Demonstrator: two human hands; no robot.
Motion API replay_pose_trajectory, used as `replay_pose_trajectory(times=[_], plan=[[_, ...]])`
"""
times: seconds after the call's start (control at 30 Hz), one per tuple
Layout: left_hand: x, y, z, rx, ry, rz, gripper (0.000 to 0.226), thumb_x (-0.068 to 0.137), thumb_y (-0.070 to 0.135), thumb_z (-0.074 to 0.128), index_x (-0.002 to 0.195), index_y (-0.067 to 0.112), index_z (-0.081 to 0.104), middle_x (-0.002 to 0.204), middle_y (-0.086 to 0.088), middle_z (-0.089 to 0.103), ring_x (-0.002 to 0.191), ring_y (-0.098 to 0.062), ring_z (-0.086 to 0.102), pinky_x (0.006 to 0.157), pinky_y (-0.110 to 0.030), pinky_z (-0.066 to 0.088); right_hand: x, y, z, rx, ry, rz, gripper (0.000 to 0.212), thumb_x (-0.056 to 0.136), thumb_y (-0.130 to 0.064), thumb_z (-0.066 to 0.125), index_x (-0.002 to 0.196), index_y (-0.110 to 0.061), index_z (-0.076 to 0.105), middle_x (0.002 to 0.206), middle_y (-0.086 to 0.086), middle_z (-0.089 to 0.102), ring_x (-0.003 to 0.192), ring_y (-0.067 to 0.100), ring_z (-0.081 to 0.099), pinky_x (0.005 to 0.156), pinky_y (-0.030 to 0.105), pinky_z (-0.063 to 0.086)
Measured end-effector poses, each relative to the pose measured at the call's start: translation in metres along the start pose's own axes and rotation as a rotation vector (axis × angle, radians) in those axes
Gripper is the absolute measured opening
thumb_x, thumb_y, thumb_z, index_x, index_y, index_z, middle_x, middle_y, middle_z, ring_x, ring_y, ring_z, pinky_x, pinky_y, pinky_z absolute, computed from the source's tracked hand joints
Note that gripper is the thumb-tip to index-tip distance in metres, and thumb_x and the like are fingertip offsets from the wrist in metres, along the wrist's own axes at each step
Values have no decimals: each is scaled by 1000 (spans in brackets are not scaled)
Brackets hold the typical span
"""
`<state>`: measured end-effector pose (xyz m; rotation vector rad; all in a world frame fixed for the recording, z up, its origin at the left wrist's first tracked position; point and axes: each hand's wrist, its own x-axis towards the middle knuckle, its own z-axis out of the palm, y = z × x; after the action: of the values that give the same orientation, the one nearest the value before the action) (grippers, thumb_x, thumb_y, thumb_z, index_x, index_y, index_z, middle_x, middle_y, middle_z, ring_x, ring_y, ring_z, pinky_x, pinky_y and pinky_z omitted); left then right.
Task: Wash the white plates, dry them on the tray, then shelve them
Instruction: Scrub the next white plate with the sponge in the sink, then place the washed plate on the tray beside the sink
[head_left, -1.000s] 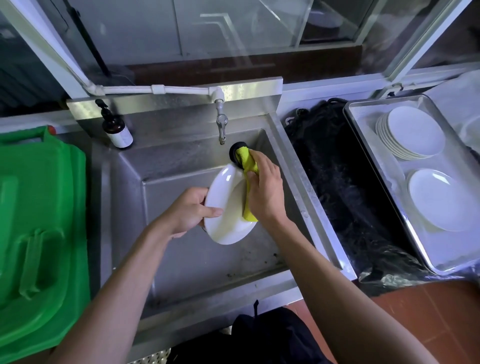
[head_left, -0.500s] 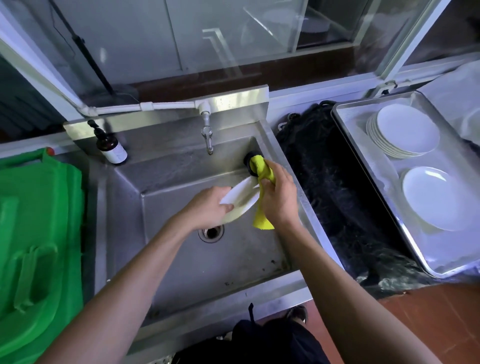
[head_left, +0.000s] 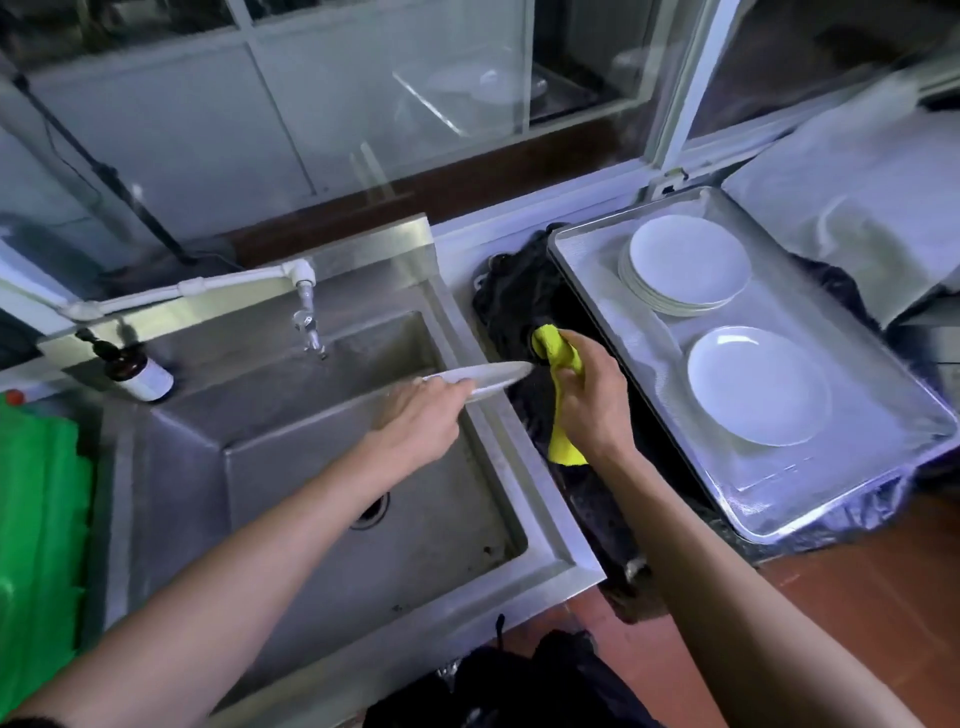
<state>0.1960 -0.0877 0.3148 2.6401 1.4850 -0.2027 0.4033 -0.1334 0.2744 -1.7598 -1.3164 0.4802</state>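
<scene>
White porcelain shows nearly edge-on in the head camera view: a single plate (head_left: 475, 380) is held flat and level by the left hand (head_left: 415, 421), whose fingers curl over its near rim while the far rim pokes out past the fingertips, over the right edge of the steel sink (head_left: 291, 467). Held flat like this, it is probably being carried across rather than scrubbed.

Just beyond that far rim, the right hand (head_left: 587, 400) is wrapped tightly around a yellow cloth (head_left: 558, 364). One end bunches up above the thumb and the other hangs down below the heel of the hand. The cloth sits close to the plate edge; whether they touch cannot be told. The hand is over black plastic sheeting (head_left: 524, 296) that lies between sink and tray, likely there to catch drips.

To the right of the right hand's knuckles lies a metal tray (head_left: 597, 291). On it are a stack of plates (head_left: 685, 267) at the far end and one lone plate (head_left: 758, 384) nearer, lying flat to dry. Room remains on the tray for the held plate.

Left of the left hand's fingers, a tap (head_left: 309, 325) hangs over the basin with no water visible, and a brown soap bottle (head_left: 137, 374) stands on the sink's rim. A green bin lid (head_left: 36, 519) fills the far left.
</scene>
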Motion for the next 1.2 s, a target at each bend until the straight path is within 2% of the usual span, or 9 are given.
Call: replay_pose_trajectory(times=[0.2, 0.33, 0.43, 0.57, 0.7, 0.8, 0.97, 1.07, 1.2], plan=[[37, 72, -21, 95, 37, 43, 40, 84, -2, 45, 115, 21, 51, 102, -9, 69, 96, -37, 65, 65, -36, 35, 10, 42, -68, -18, 111, 68, 48, 92, 0, 55, 134, -22, 59, 130, 2, 63, 118, 27, 52, 96, 32, 38], [60, 119, -26, 95, 61, 108, 48, 82, -7, 43, 121, 20, 52, 107, -8, 70, 93, -37, 63, 65, -36, 36, 7, 67, -107, -8, 189, 95, 52, 88, 1, 56, 130, -29, 61, 124, -5, 66, 110, 24, 55, 89, 37, 44], [75, 151, -26, 112, 88, 155, 57, 83, -8, 42, 130, 22, 53, 120, -1, 69, 101, -34, 64, 67, -35, 33, 0, 85, -132, 16, 237, 144, 53, 86, 3, 55, 127, -28, 64, 122, -7, 67, 108, 18, 57, 82, 28, 40], [96, 188, -14, 72, 128, 293, 64, 83, -7, 41, 138, 25, 51, 118, -3, 70, 99, -34, 66, 75, -40, 52, -15, 114, -171, 15, 329, 185, 46, 89, 1, 57, 125, -26, 67, 121, -9, 68, 108, 13, 58, 78, 8, 36], [111, 228, -6, 124, 126, 429, 59, 86, -5, 42, 138, 23, 50, 118, -2, 67, 101, -30, 64, 80, -38, 49, -36, 135, -200, 49, 417, 261, 41, 91, -2, 58, 122, -27, 67, 114, -16, 66, 101, 10, 57, 80, 29, 40], [119, 258, 1, 173, 100, 503, 58, 89, -4, 42, 141, 22, 48, 127, -1, 63, 107, -27, 61, 82, -35, 44, -50, 149, -215, 31, 476, 277, 40, 91, 1, 60, 122, -23, 68, 109, -18, 62, 94, 1, 50, 79, 24, 36], [132, 288, 19, 238, 60, 590, 65, 90, -3, 47, 151, 18, 39, 160, -5, 37, 123, -29, 56, 90, -47, 52, -64, 167, -228, 41, 495, 320, 30, 96, -10, 61, 120, -26, 67, 111, -19, 65, 101, 8, 59, 84, 29, 44], [141, 299, 32, 211, 82, 626, 64, 84, -7, 50, 145, 14, 48, 150, -9, 49, 113, -33, 62, 83, -50, 54, -68, 171, -231, 45, 500, 351, 34, 93, -8, 62, 123, -25, 67, 115, -16, 67, 104, 6, 59, 86, 25, 42], [148, 306, 48, 166, 150, 683, 62, 60, -16, 68, 116, 10, 69, 109, -12, 72, 70, -33, 68, 52, -46, 56, -71, 176, -231, 74, 501, 375, 35, 93, -9, 62, 124, -25, 67, 119, -14, 69, 106, 7, 60, 89, 25, 44]])
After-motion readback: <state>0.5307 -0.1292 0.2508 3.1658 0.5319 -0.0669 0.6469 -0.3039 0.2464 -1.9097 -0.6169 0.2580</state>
